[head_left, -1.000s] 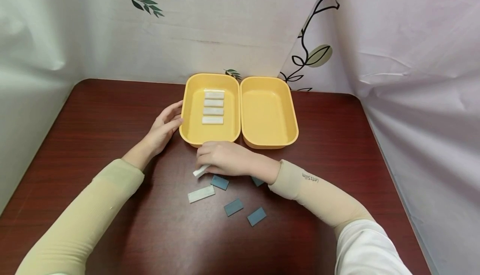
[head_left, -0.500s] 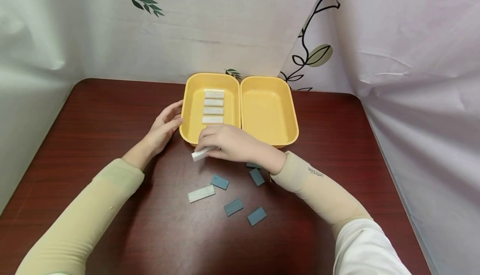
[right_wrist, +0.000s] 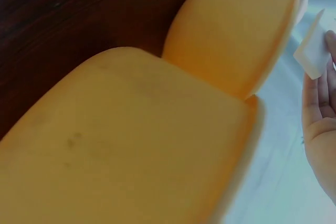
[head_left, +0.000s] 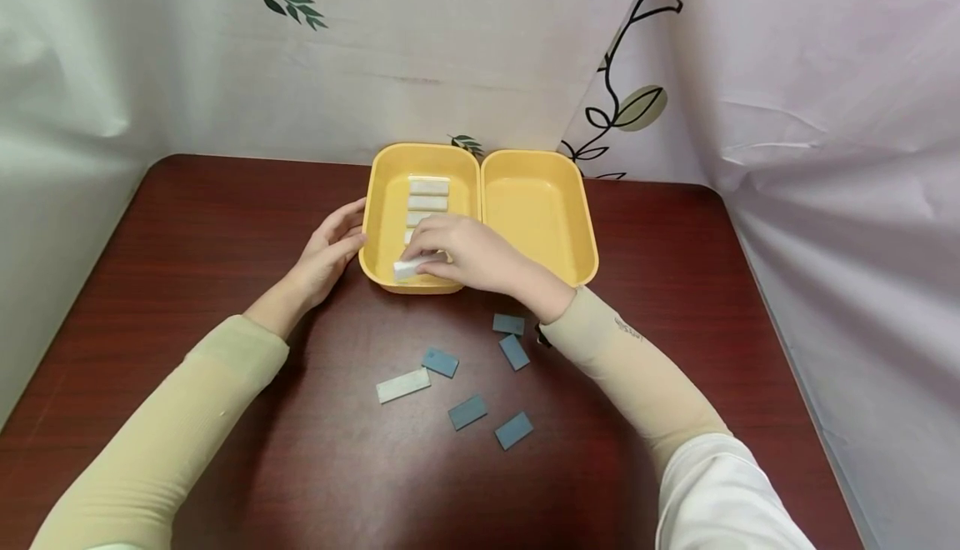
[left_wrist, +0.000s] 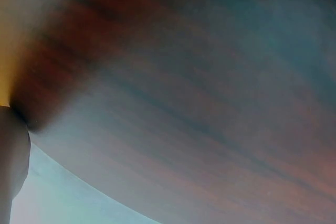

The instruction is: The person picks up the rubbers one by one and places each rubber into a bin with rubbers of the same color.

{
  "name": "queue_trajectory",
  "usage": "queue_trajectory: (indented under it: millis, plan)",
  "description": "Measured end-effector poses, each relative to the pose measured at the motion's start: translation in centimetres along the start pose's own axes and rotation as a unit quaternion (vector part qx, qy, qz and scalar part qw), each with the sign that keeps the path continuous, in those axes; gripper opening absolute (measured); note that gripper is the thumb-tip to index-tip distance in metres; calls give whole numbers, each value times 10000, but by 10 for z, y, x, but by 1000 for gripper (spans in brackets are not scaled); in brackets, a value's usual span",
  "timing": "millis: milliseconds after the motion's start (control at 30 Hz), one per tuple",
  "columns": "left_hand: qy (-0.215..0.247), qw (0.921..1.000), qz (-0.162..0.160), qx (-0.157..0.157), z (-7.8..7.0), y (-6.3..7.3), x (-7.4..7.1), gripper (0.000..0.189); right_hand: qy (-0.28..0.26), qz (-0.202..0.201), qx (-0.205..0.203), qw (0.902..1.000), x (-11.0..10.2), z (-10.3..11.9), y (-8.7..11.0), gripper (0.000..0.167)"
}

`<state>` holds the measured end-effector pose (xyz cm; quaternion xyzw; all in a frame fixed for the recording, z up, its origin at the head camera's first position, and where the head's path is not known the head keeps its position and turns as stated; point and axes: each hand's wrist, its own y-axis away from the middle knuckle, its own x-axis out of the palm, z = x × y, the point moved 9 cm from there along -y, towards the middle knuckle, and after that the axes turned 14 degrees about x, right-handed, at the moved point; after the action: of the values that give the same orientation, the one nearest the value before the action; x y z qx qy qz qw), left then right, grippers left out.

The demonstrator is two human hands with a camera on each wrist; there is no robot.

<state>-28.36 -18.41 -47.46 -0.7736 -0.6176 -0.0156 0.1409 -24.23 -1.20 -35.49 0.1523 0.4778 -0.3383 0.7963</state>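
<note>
My right hand [head_left: 472, 252] pinches a white rectangular tile [head_left: 407, 269] between thumb and fingers, above the front part of the left yellow tray [head_left: 384, 208]. The right wrist view also has this white tile [right_wrist: 313, 53] raised over the tray's rim. A column of white tiles [head_left: 428, 202] lies inside that tray, its nearest ones partly hidden by my right hand. My left hand [head_left: 330, 246] rests against the tray's left outer wall, fingers extended. In the left wrist view, little but a fingertip [left_wrist: 14, 156] and blurred tabletop shows.
A second yellow tray [head_left: 536, 221] stands against the first one's right side. In front on the dark red table [head_left: 337, 467] lie one white tile [head_left: 403, 386] and several blue-grey tiles [head_left: 468, 412]. A white curtain [head_left: 360, 58] hangs behind the table.
My right hand has moved forward with the white tile, from the table in front to over the left tray. Blue-grey tiles beneath its forearm have come into view. The left hand stays put.
</note>
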Motion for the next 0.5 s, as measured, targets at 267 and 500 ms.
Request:
queue_trajectory:
  millis: [267, 500]
  plan:
    - [6, 10000, 7, 3, 0, -1, 0, 61, -54, 89, 539, 9985, 3, -24, -10, 16]
    - [8, 10000, -16, -30, 0, 0, 0, 61, -29, 147, 1011, 9948, 13, -44, -19, 14]
